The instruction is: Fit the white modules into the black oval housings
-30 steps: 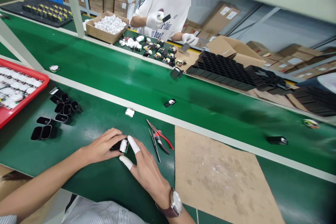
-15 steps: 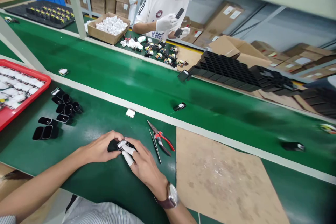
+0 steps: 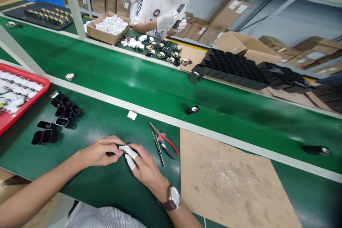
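Above the green bench, both hands meet at a small black plastic case [image 3: 121, 148] with something white at its opening; fingers cover most of it. My left hand [image 3: 103, 151] pinches the case's left edge between thumb and fingertips. My right hand [image 3: 146, 166], white covers on two fingers, grips the case from the right, those covered fingertips pressed at the opening. Right of the hands lie metal tweezers [image 3: 158, 149] and red-handled long-nose pliers [image 3: 164, 140]. A small white-topped part [image 3: 131, 114] rests beyond them by the rail.
Several empty black cases [image 3: 64, 112] stand at left beside a red tray [image 3: 48, 84] of white-topped parts. A brown board [image 3: 227, 181] covers the bench at right. Past the rail, a green conveyor belt [image 3: 128, 78] carries a black case [image 3: 192, 109]. Across it, a co-worker [image 3: 149, 10] holds black pieces.
Parts on the belt have moved right. My left fingers have shifted to a pinch at the case's edge, and less of the case shows. The co-worker's hands have come closer together.
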Tool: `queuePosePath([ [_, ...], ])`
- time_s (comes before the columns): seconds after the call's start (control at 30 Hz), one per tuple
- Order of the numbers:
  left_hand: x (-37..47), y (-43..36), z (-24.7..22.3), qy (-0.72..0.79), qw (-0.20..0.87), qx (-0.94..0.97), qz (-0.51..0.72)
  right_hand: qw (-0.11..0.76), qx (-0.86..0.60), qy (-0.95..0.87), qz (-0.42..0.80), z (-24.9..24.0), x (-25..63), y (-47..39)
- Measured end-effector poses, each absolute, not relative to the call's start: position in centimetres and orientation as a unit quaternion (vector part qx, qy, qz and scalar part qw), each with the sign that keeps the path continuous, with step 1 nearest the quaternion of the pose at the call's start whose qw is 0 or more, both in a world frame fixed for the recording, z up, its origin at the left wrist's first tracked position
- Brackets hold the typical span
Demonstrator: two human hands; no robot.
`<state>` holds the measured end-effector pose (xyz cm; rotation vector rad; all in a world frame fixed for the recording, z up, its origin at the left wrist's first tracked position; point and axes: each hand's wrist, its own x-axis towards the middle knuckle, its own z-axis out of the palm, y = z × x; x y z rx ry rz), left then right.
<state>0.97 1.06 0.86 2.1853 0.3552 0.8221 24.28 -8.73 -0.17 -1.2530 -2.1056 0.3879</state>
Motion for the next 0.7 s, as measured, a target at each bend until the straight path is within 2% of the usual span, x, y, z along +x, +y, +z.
queuePosePath([
  [0.27,0.9,0.8,0.7,0.144,0.391,0.848,0.326,0.305,-0.471,-0.810,0.172,0.8,24.1,-8.2],
  [0.43,0.9,0.7,1.1,0.151,0.390,0.850,0.320,0.331,-0.465,-0.777,0.264,1.1,24.8,-8.2],
  [0.6,1.0,0.5,0.7,0.158,0.398,0.849,0.309,0.303,-0.471,-0.786,0.264,1.6,25.1,-8.5],
  [0.7,1.1,0.5,-0.1,0.242,0.446,0.790,0.343,0.334,-0.490,-0.752,0.288,1.5,25.4,-9.1],
])
